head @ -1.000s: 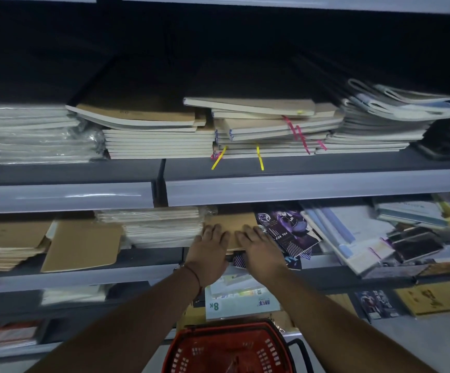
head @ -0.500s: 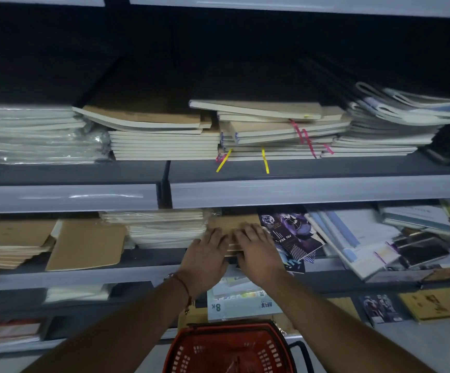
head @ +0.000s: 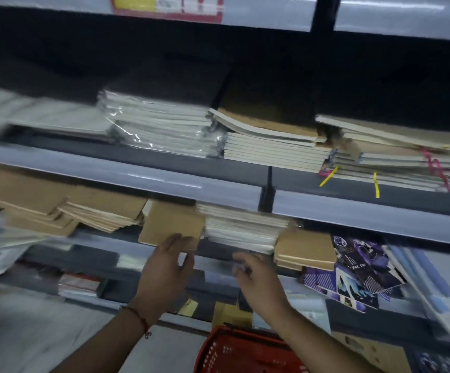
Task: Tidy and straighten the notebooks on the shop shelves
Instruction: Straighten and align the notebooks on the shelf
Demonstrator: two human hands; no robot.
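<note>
On the middle shelf (head: 226, 254) a brown kraft notebook (head: 171, 224) lies askew, its front edge over the shelf lip. My left hand (head: 166, 270) reaches up to it, fingertips at its near edge, fingers fairly straight. My right hand (head: 258, 281) hovers below a white wrapped stack (head: 241, 228), fingers loosely curled and blurred, holding nothing I can make out. To its right sits a small brown notebook stack (head: 306, 250), squared up beside purple-covered notebooks (head: 358, 262).
More kraft notebooks (head: 83, 211) fan out untidily at the left. The upper shelf holds wrapped white packs (head: 162, 125) and cream stacks (head: 272, 146) with yellow and pink ribbons. A red shopping basket (head: 242, 351) stands below my arms.
Both hands have left the small brown stack and moved left; the view has swung left too. My left hand now touches the askew brown notebook.
</note>
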